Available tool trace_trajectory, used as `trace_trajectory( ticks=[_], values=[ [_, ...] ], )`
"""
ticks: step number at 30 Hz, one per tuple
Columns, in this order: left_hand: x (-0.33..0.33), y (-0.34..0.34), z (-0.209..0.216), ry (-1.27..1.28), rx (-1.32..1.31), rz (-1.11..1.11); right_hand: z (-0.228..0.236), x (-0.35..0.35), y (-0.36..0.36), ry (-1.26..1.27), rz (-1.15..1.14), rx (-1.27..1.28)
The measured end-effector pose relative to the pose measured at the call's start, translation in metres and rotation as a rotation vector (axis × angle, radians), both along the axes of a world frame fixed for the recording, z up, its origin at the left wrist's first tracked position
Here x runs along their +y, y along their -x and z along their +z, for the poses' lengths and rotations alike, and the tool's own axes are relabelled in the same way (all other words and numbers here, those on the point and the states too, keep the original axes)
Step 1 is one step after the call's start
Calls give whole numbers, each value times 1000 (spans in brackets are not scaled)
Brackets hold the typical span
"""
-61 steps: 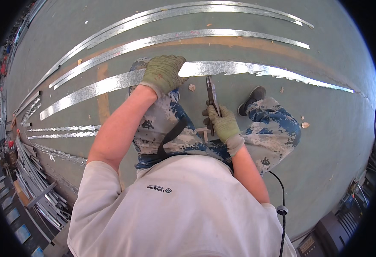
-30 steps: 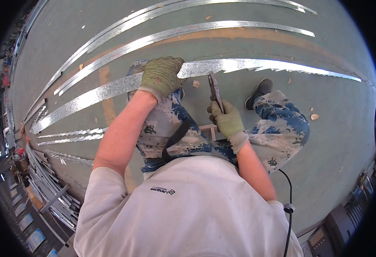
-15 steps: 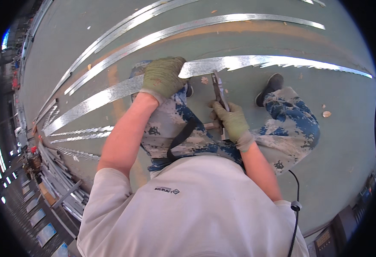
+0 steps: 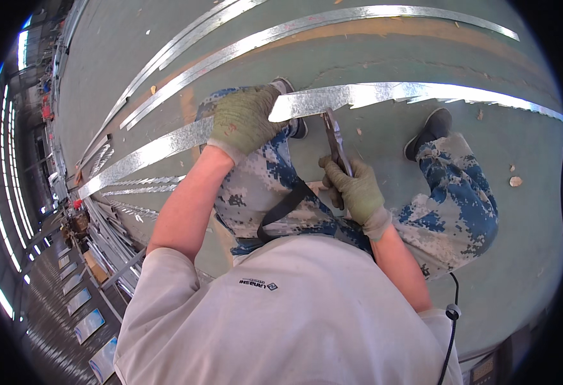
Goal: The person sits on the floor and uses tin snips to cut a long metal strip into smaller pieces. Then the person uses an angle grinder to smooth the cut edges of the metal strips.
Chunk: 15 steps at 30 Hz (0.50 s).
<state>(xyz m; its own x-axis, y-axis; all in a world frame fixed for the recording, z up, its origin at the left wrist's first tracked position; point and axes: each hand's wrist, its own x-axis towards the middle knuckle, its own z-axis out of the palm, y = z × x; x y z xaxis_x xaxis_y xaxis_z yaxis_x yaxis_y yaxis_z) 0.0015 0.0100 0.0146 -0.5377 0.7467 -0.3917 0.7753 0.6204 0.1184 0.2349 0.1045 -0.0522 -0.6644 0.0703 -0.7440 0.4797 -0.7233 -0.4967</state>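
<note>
My gloved left hand (image 4: 244, 122) is wrapped round a long, shiny metal strip (image 4: 159, 151) above my left knee. The strip runs from the far left to the far right. Right of that hand, its near edge is cut into slanted, tooth-like steps. In my gloved right hand (image 4: 355, 191) are metal pliers (image 4: 336, 141), closed in by my fingers at the handles. Their jaws point up at the strip's near edge, just right of my left hand. Whether the jaws bite on the metal I cannot make out.
Several flat metal strips (image 4: 320, 20) lie on the green floor beyond my feet. Notched strips (image 4: 143, 186) lie at left, near a pile of metal lengths (image 4: 111, 240). My right shoe (image 4: 427, 133) stands below the held strip. A black cord (image 4: 454, 314) hangs at lower right.
My view has shifted slightly. The pliers' jaws have come up closer to the strip's near edge, and the right hand moved with them. My left hand keeps its grip.
</note>
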Motion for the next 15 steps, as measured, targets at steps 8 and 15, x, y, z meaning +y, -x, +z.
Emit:
trace_trajectory(
  ticks=[8, 15],
  values=[
    [-6, 0, -5, -66, -1, -4, -3, 3, -5, 61, -22, 70],
    [-10, 0, 0, -54, -27, -25, 0, -4, -7, -43, -26, 79]
  ],
)
